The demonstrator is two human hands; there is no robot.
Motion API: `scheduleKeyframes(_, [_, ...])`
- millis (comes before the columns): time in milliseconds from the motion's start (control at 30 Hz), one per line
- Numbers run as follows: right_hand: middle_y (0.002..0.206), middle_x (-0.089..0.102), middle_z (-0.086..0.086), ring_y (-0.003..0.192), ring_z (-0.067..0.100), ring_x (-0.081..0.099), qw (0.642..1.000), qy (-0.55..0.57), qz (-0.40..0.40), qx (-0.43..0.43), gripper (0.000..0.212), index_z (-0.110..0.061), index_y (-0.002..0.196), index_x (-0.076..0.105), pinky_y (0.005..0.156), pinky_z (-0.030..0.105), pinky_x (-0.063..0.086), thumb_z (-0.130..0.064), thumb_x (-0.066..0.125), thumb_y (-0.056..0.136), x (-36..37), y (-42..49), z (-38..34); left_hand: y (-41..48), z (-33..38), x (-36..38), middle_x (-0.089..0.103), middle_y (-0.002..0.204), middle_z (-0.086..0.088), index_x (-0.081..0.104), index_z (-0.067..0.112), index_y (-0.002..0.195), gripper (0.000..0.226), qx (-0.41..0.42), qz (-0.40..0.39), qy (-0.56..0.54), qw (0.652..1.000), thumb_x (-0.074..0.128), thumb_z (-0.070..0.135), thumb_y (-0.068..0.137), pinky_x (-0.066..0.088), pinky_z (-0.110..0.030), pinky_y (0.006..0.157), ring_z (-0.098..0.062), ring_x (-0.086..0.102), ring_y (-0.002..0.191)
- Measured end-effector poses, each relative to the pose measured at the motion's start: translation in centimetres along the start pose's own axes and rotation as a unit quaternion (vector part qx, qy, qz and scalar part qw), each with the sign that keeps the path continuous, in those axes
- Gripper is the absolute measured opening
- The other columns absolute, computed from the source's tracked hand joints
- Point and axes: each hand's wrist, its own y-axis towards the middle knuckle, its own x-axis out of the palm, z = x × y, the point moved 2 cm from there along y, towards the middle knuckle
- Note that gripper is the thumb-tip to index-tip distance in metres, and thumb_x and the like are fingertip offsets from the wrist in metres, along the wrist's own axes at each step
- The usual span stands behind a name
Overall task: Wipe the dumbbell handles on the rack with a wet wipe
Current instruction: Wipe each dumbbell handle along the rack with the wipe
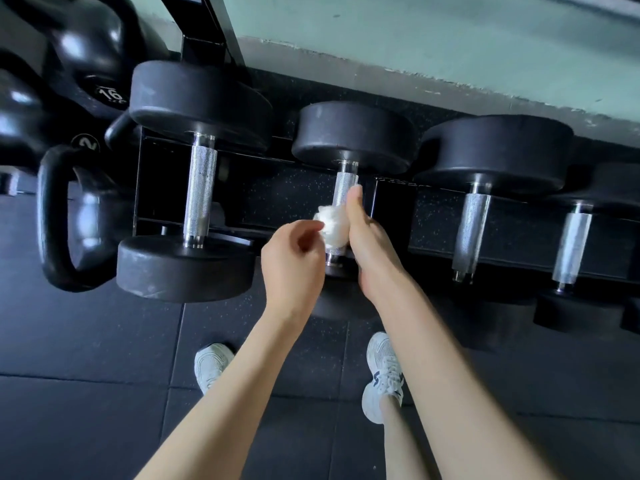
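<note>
Right hand (pixel 367 244) clamps the crumpled white wet wipe (pixel 330 226) around the knurled steel dumbbell handle (pixel 344 188) (bare metal above), left hand (pixel 294 261) loosely curled beside it.

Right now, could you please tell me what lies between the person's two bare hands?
In the head view, a crumpled white wet wipe sits between the left hand and right hand, bunched around the knurled silver dumbbell handle.

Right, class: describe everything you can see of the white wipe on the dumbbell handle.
The wipe is white, crumpled into a bunched wad. It sits against the lower part of the knurled metal handle of the second dumbbell from the left. The right hand presses it to the handle, and the left hand touches its left edge.
</note>
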Motion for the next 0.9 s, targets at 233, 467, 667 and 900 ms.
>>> scheduleKeyframes(233, [0.093, 0.066, -0.007, 0.108, 0.019, 0.057, 0.999, -0.009, 0.015, 0.033, 0.062, -0.015, 0.113, 0.063, 0.099, 0.031, 0.038, -0.059, 0.024, 0.095, -1.1, 0.1, 0.9, 3.0, 0.1, 3.0, 0.057, 0.059, -0.001, 0.069, 0.007, 0.073, 0.025, -0.057, -0.056, 0.084, 0.993, 0.058, 0.020, 0.090, 0.031, -0.019, 0.048, -0.017, 0.048, 0.058])
scheduleKeyframes(467, [0.106, 0.064, 0.023, 0.103, 0.037, 0.058, 0.971, -0.186, 0.135, -0.059, 0.050, -0.002, 0.101, 0.062, 0.088, 0.039, 0.044, -0.042, 0.032, 0.099, -2.9, 0.2, 3.1, 4.5, -0.4, 4.1, 0.068, 0.082, -0.002, 0.075, 0.009, 0.094, 0.013, -0.069, -0.038, 0.071, 0.994, 0.070, 0.017, 0.084, 0.036, -0.003, 0.052, -0.008, 0.056, 0.070])
scheduleKeyframes(667, [0.087, 0.071, 0.010, 0.086, 0.025, 0.062, 0.966, -0.056, 0.250, -0.037, 0.037, -0.011, 0.086, 0.068, 0.079, 0.037, 0.047, -0.036, 0.043, 0.096, -2.2, 0.2, 5.1, 5.2, -1.2, 4.6, 0.064, 0.079, 0.004, 0.074, 0.009, 0.098, 0.022, -0.091, -0.045, 0.040, 0.994, 0.074, 0.023, 0.080, 0.038, -0.003, 0.054, -0.007, 0.056, 0.065])
scheduleKeyframes(900, [0.059, 0.050, 0.000, 0.060, 0.016, 0.042, 0.956, -0.083, 0.278, -0.048, 0.041, -0.016, 0.056, 0.044, 0.061, 0.029, 0.031, -0.026, 0.047, 0.096, -2.3, -0.1, 4.8, 6.1, -2.1, 4.5, 0.071, 0.097, -0.007, 0.071, 0.007, 0.105, 0.033, -0.192, -0.093, -0.081, 0.974, 0.078, 0.022, 0.076, 0.054, -0.030, 0.086, -0.015, 0.065, 0.084])
